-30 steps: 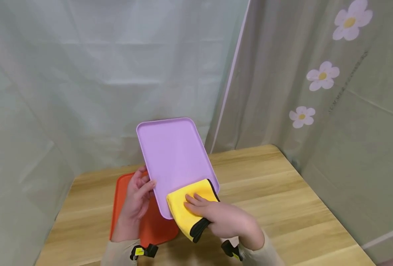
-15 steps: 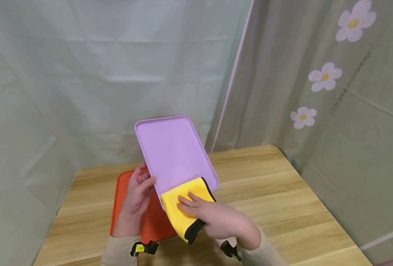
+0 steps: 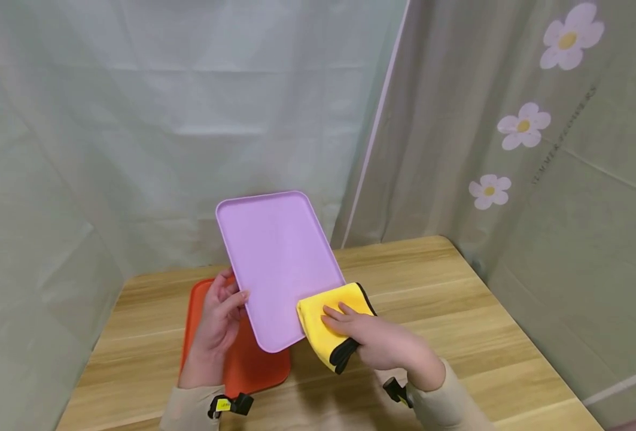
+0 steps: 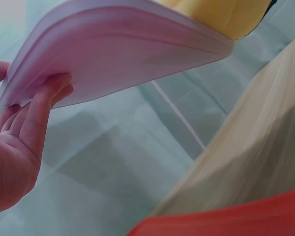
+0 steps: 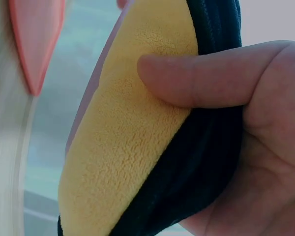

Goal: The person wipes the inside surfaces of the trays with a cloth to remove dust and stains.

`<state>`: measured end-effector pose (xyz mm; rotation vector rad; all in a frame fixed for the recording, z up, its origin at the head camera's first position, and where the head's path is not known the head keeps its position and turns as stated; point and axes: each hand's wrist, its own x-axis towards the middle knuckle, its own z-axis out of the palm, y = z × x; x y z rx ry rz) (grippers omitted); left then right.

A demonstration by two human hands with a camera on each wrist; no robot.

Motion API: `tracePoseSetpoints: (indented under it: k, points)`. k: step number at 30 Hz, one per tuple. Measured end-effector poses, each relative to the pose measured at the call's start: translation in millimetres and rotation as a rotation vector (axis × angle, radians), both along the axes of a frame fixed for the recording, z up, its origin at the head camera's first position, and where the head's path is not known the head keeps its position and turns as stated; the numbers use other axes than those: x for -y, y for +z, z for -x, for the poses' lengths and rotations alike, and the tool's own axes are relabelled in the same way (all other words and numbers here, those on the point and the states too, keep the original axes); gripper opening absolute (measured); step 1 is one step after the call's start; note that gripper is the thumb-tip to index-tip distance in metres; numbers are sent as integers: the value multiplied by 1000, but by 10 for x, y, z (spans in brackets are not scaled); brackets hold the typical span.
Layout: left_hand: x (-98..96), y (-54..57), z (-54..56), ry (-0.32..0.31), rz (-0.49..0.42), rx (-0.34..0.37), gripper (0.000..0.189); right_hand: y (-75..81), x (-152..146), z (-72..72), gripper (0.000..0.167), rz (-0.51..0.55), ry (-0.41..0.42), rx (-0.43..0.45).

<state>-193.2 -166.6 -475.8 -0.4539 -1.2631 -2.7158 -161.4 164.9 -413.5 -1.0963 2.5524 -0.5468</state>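
Note:
A purple tray (image 3: 277, 251) is held up at a tilt above the table. My left hand (image 3: 218, 326) grips its left edge, thumb on the upper face; in the left wrist view, fingers (image 4: 39, 105) press against the underside. My right hand (image 3: 390, 341) holds a folded yellow cloth (image 3: 318, 320) with black edging against the tray's lower right corner, its fingers spread over the cloth. The right wrist view shows the thumb (image 5: 187, 81) clamped on the fold of the cloth from the other side. The cloth covers that corner.
A red-orange tray (image 3: 258, 365) lies on the wooden table (image 3: 447, 299) under the left forearm and the purple tray. Pale curtains (image 3: 161, 131) hang behind and at both sides, flower prints (image 3: 522, 126) on the right one.
The cloth under my right hand has slid slightly left, then right along the tray's lower end to its right corner. My left hand keeps its hold on the tray, which has barely shifted.

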Motion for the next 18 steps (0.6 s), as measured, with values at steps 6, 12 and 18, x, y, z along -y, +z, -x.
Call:
tracePoseSetpoints:
  k: [6,12,18]
  points:
    - [21,1,-12,-5,-2,-9,44,-2,-84,24,72,10,-36,16]
    - [26,19,-44,-20,5,-32,47,9,-217,40,64,40,-35,-4]
    - [42,19,-61,-47,19,-46,44,47,-371,47,62,47,-47,-50]
